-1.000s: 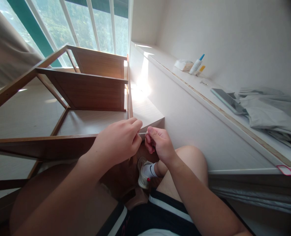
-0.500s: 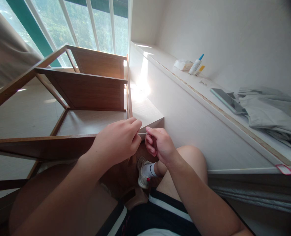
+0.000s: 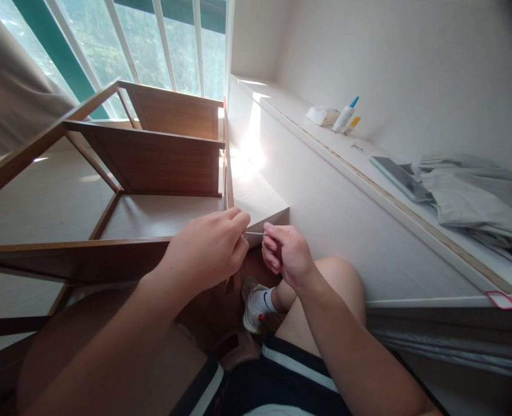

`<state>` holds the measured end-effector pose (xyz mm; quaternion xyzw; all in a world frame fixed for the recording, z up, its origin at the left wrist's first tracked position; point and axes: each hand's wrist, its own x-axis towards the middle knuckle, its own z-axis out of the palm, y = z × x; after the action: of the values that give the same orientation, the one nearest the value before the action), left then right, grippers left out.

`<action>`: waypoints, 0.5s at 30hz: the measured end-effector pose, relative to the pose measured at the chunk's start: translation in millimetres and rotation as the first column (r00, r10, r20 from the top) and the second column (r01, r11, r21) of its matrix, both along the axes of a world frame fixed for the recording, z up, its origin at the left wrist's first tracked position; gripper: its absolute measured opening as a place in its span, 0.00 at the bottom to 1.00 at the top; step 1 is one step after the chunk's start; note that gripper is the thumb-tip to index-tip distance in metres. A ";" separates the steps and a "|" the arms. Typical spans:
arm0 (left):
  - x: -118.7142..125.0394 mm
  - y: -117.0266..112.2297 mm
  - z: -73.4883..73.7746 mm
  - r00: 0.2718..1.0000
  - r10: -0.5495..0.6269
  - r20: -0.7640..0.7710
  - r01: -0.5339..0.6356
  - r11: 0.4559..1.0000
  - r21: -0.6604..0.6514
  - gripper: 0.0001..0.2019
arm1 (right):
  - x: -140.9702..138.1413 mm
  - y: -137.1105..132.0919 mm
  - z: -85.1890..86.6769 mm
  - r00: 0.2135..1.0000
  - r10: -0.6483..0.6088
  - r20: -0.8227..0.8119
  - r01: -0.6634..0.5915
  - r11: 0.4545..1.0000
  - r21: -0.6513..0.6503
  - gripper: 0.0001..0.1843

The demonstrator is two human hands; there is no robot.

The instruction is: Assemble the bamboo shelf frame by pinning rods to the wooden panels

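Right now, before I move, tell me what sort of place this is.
Probably a room in a home or dormitory, though nothing settles which: a barred window, a curtain beside it, and folded grey fabric on a pale ledge.

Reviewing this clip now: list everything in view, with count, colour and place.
thin rod: 1, pale grey, between the hands
wooden frame: 1, brown, centre to left edge
window: 1, pale-barred, top left
curtain: 1, grey-brown, upper left
ledge: 1, white, right
packet: 1, white, on ledge
tube: 1, white with blue tip, beside packet
yellow-topped item: 1, beside tube
metal piece: 1, silvery, on ledge
phone-like device: 1, dark, beside cloth
folded cloth: 1 pile, grey, on ledge
tag: 1, pink-rimmed, ledge's near end
shoe: 1, off-white, lower centre
sock: 1, white, above shoe
shorts: black, white-striped, bottom
left hand: 1, bare, centre
right hand: 1, bare, fingers on rod
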<state>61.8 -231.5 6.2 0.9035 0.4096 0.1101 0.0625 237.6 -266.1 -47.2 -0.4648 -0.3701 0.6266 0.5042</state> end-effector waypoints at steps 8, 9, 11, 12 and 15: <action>-0.4 -0.5 -0.3 1.000 0.005 0.006 -0.005 1.000 -0.015 0.07 | 3.9 -1.6 -10.9 0.995 0.050 0.085 -0.061 0.988 0.140 0.25; -0.6 -0.6 -0.2 1.000 0.005 0.003 -0.005 1.000 -0.017 0.07 | 2.4 -1.9 -12.3 0.994 0.054 0.096 -0.068 0.985 0.158 0.25; -0.9 -0.7 -0.2 1.000 0.008 -0.002 -0.008 1.000 -0.019 0.07 | -0.5 -2.4 -14.5 0.992 0.047 0.117 -0.070 0.978 0.195 0.24; -1.0 -0.7 -0.2 1.000 0.009 -0.004 -0.009 1.000 -0.018 0.07 | -1.7 -2.6 -15.4 0.991 0.038 0.129 -0.065 0.974 0.215 0.24; -0.8 -0.6 -0.4 1.000 0.013 -0.001 -0.013 1.000 -0.010 0.07 | -3.3 -2.9 -17.6 0.985 0.005 0.175 -0.052 0.962 0.267 0.24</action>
<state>60.9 -232.2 5.8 0.9005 0.4159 0.1082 0.0660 234.3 -269.0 -64.7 -0.4387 -0.5014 0.5346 0.5199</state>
